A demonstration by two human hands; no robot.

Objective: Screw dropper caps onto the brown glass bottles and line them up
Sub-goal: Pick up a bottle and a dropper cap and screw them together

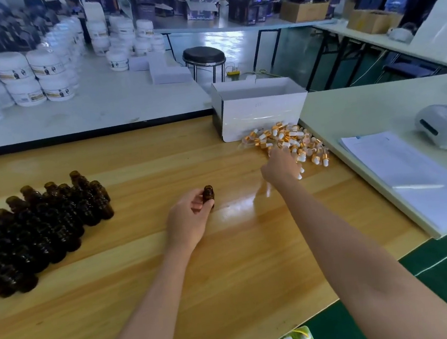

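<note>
The left hand (190,217) holds a single brown bottle (208,193) upright near the middle of the wooden worktop (227,273). Its thumb and fingers are curled round the lower half of the glass. The bottle's mouth is bare, with no cap on it; whether its base touches the wood or hangs just above it I cannot tell

The right hand (281,166) is stretched out to the right, at the near edge of a loose heap of dropper caps (286,139), gold collars with white rubber bulbs. The back of this hand faces the camera and its fingers point down into the heap, hidden from view, so I cannot tell whether they are apart or clamped on a cap. One white bulb shows just beside the knuckles, and a pale blurred streak lies on the wood under the wrist

A crowd of uncapped bottles (43,224) of the same brown glass stands packed together at the left of the worktop, well apart from the one in the hand. The heap of caps lies against the front of an open white box (261,111) at the far right of the wood. On a paler surface to the right rest a stack of paper sheets (410,177) and a white device (445,129). Farther back are many white jars (28,76) and a black stool (203,56)
</note>
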